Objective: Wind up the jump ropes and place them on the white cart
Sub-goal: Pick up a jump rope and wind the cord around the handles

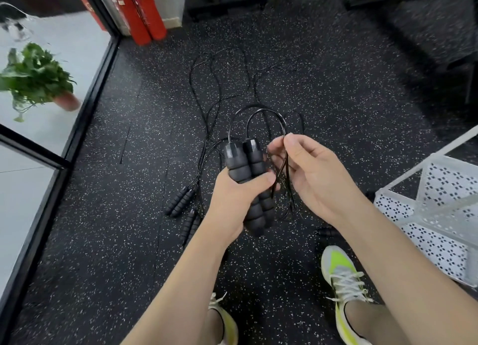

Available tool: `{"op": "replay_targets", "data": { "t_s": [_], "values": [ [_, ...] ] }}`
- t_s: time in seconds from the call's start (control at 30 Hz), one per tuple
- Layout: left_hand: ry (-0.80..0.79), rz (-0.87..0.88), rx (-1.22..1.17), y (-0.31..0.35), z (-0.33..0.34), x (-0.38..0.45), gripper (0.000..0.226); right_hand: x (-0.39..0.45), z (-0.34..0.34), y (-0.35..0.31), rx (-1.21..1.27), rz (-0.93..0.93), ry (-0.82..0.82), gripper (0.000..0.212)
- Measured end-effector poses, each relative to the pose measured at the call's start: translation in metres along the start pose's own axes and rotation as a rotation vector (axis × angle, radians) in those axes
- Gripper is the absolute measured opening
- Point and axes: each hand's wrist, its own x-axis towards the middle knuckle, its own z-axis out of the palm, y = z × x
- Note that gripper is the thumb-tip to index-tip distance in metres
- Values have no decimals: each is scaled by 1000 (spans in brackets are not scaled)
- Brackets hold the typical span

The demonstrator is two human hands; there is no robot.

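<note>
Open speckled floor (349,91) lies from twelve to two o'clock of the hands, offering free passage there. At three to four o'clock the white cart (439,215) stands close beside the right arm, and at ten to eleven o'clock a glass wall (85,117) with a black frame closes off that side, red cylinders (144,13) standing at its far end. Loose ropes (207,91) and two pairs of spare handles (181,201) clutter the floor from eight to twelve o'clock.

The speckled black floor (323,85) carries two pairs of rope handles (180,201), loose black cords (207,91) and a white cart (439,215).
</note>
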Motion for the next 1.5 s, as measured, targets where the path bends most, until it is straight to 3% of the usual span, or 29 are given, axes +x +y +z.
{"op": "replay_targets", "data": {
  "t_s": [0.1,0.27,0.33,0.43,0.53,0.6,0.7,0.73,0.83,1.0,1.13,1.3,1.5],
  "values": [
    [-95,-4,12,-1,-2,0,26,1,0,1,8,-16,54,21],
    [-56,-13,187,-12,8,1,51,1,1,0,138,39,14,25],
    [-38,-43,173,-11,9,1,42,1,0,0,124,31,1,23],
    [-11,-72,99,-7,12,-1,15,3,-4,3,-88,-15,40,27],
    [44,-42,-128,7,2,4,19,4,-10,4,-288,105,30,50],
    [59,-15,-312,22,-10,8,22,2,-16,2,-416,264,-97,55],
    [79,8,-459,37,-27,12,20,-4,-30,5,-834,333,-405,43],
    [86,11,-491,39,-32,14,19,-5,-33,9,-980,307,-441,36],
    [122,4,-457,39,-36,14,16,-9,-35,23,-1176,179,-286,16],
    [147,-5,-181,27,-29,14,10,-11,-28,26,-888,54,-132,16],
    [-37,-91,-43,18,-24,8,25,-8,-16,6,-528,-41,-47,16],
    [-211,-147,-44,10,-7,2,14,-3,-13,-4,-169,-30,42,12],
    [-206,-122,-173,13,-6,8,31,-2,-13,-6,-75,-53,12,17]
  ]
}}
